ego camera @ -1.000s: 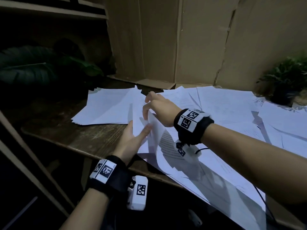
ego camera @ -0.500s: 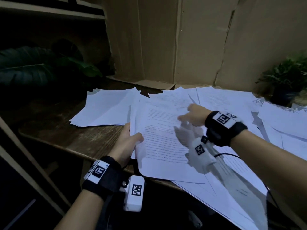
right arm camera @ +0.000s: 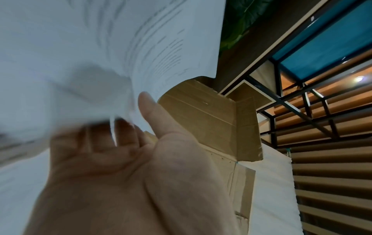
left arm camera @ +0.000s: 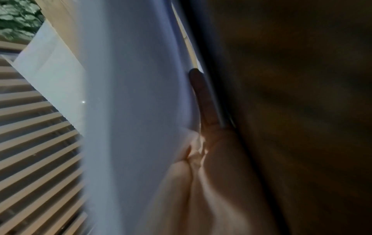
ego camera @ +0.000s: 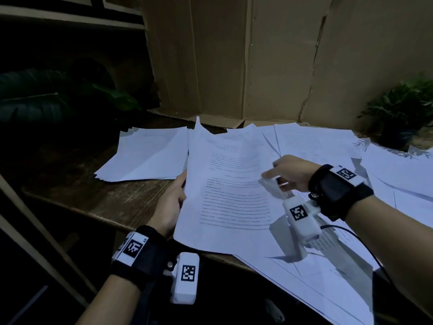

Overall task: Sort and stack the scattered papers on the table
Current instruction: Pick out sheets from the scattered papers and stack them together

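While both hands work a printed sheet (ego camera: 234,195), much stays hidden.
Left hand (ego camera: 169,205) pinches its left edge, fingers tucked underneath; right hand's (ego camera: 290,173) grip pinches the right edge, blurred. Scattered papers (ego camera: 316,146) cover the dim bench (ego camera: 77,195).

Dim room: cardboard panels (ego camera: 234,57) behind dark wooden table (ego camera: 98,193), potted plant (ego camera: 403,111) at right.

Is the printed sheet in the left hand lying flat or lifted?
Lifted: the printed sheet curves up off the table, its left edge in the left hand.
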A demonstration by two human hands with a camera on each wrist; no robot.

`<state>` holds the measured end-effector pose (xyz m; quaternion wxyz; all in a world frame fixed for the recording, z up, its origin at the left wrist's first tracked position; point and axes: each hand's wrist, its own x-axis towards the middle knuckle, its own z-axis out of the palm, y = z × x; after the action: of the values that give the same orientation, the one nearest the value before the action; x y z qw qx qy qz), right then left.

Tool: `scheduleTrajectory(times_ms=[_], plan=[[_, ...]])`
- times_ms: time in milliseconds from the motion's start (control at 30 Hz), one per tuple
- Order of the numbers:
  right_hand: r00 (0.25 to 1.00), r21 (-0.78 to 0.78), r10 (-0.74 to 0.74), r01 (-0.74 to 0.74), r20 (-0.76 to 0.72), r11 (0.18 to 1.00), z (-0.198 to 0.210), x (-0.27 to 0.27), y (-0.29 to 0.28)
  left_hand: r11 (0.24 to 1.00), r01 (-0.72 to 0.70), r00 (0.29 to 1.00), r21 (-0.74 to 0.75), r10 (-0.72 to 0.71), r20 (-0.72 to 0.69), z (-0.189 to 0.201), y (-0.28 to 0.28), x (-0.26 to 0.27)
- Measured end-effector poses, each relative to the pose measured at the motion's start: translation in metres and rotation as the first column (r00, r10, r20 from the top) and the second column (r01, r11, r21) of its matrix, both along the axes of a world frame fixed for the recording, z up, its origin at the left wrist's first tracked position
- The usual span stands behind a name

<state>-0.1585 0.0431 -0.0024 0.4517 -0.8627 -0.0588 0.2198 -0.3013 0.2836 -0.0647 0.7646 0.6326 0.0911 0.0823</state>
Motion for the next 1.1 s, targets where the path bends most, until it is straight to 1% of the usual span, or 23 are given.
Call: scheduleTrajectory(times_ms=[100,233,333,433,533,633,733,800,867,933,1033,1100], plan=[[0.994,0.055,0.041,-0.046,0.098,0.997,-0.004,-0.002,-0.002,0.998,-0.024,0.999,0.062,0.026,-0.029,0.001,-0.001,0.0],[0.981,0.181,-0.007,-0.029,0.195,0.983,-0.009,0.0,-0.004,0.993,-0.016,1.0,0.12,0.016,0.006,-0.003,-0.002,-0.001],[0.981,0.234,0.011,-0.056,0.192,0.971,-0.012,0.003,-0.007,0.992,-0.037,0.998,0.121,0.031,0.048,-0.006,0.0,-0.002],[0.981,0.188,0.051,-0.086,0.187,0.978,-0.014,0.004,-0.013,0.99,-0.043,0.997,0.138,0.033,0.071,-0.007,0.001,-0.001],[0.974,0.196,0.112,-0.151,0.196,0.969,-0.019,0.004,-0.023,0.991,-0.045,0.997,0.127,0.036,0.075,-0.009,0.001,-0.001],[0.969,0.235,0.115,-0.167,0.219,0.958,-0.027,0.003,-0.03,0.993,-0.043,0.996,0.112,0.035,0.076,-0.009,0.002,-0.001],[0.971,0.28,0.11,-0.168,0.21,0.945,-0.033,0.006,-0.036,0.993,-0.043,0.996,0.107,0.034,0.083,-0.008,0.002,0.0],[0.969,0.27,0.171,-0.215,0.179,0.939,-0.034,0.006,-0.038,0.993,-0.054,0.995,0.109,0.044,0.091,-0.007,0.001,0.0],[0.959,0.294,0.246,-0.279,0.142,0.914,-0.035,0.003,-0.037,0.991,-0.061,0.994,0.121,0.049,0.1,-0.007,0.0,0.0],[0.953,0.327,0.267,-0.301,0.144,0.896,-0.037,0.0,-0.036,0.989,-0.05,0.993,0.141,0.035,0.109,-0.007,-0.001,-0.001],[0.943,0.34,0.253,-0.315,0.214,0.886,-0.038,-0.003,-0.033,0.988,-0.017,0.993,0.153,-0.001,0.115,-0.005,-0.004,-0.002],[0.946,0.353,0.181,-0.271,0.269,0.896,-0.036,-0.004,-0.03,0.992,-0.022,0.994,0.126,0.008,0.111,-0.005,-0.004,-0.002]])
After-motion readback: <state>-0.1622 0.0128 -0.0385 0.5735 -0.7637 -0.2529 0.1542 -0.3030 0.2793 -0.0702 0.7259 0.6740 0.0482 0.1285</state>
